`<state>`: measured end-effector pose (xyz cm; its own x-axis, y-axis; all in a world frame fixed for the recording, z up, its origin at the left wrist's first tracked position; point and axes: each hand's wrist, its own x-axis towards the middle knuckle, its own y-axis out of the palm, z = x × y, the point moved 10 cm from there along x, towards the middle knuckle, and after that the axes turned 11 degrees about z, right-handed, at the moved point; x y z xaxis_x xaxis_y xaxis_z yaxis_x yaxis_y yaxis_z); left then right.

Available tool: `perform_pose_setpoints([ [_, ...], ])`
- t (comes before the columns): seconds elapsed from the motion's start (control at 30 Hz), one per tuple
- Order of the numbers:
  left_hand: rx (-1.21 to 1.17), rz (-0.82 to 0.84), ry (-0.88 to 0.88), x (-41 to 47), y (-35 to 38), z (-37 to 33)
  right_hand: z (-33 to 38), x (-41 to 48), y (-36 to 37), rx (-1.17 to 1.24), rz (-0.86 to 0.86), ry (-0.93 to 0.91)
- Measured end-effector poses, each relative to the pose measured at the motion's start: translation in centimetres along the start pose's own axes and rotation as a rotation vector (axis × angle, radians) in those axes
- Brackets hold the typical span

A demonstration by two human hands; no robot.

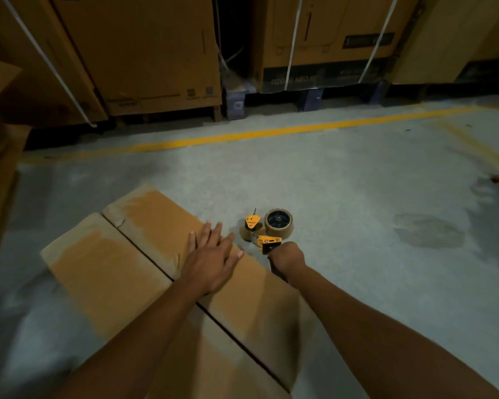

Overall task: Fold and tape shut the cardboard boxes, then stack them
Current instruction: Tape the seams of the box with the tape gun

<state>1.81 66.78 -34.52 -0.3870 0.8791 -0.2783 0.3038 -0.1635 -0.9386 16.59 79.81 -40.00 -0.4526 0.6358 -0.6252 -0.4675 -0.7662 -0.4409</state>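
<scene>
**Desk:** Where is the box, and who has hold of what?

**Photographer:** A flat-topped cardboard box (113, 269) sits on a warehouse floor (357, 197), near and centre, both top flaps folded down. The left hand (211, 260) lies open on the right flap, fingers straight and spread, palm pressing down. The right hand (288, 259) is closed round the handle of a tape dispenser (267, 240), just off the box's right edge, its brown roll (279, 226) on the far side.

**Desk:** And the line that matters?

**Photographer:** The seam (139, 248) between the flaps. It runs on a diagonal from far left to near right, and shows as a dark open gap with no tape seen on it. It lies to the left of the dispenser, with the flat hand between the two. The left hand is the nearer to it; the tool hand, by my reading, must cross left over the flap to reach it.

**Desk:** Anything unclear?

**Photographer:** The box's near end is cut off by the bottom edge and partly covered by both forearms. The right fingers are hidden behind the fist. Whether the dispenser touches the floor, I cannot tell. Strapped cartons (144, 53) beyond a yellow line (242, 135) are dim.
</scene>
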Motion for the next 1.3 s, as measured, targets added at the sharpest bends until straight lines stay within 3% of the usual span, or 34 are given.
perform_pose_setpoints([
  [0.17,-0.001,-0.109,0.007,1.3,0.2,0.3,-2.0,3.7,-0.7,-0.142,-0.122,0.079],
  [0.33,0.019,-0.168,0.015,1.7,1.0,0.6,-3.2,6.5,1.4,-0.067,-0.013,0.135],
  [0.47,0.045,-0.15,-0.001,1.8,1.1,0.5,-4.4,7.3,3.7,0.337,0.077,0.249],
  [0.57,0.057,-0.102,0.006,2.0,1.4,0.5,-2.7,6.6,4.1,0.621,0.11,0.226],
  [0.73,0.078,0.065,0.064,1.9,0.4,0.7,2.1,3.7,4.1,0.792,0.195,0.145],
  [0.83,0.017,-0.026,-0.011,0.6,-3.0,5.5,6.3,2.1,4.5,0.798,0.214,0.06],
  [1.0,-0.001,-0.155,-0.287,-1.9,-8.4,19.1,12.8,-0.8,8.9,0.627,0.273,-0.061],
  [1.07,-0.025,-0.073,-0.422,-3.8,-8.0,25.5,14.3,-1.8,11.9,0.59,0.301,-0.086],
  [1.17,-0.3,0.13,-0.499,-6.5,-5.0,32.4,14.9,-2.8,16.0,0.532,0.321,-0.112],
  [1.3,-0.254,0.206,-0.578,-7.6,-3.0,32.9,15.0,-4.1,17.7,0.396,0.258,-0.161],
])
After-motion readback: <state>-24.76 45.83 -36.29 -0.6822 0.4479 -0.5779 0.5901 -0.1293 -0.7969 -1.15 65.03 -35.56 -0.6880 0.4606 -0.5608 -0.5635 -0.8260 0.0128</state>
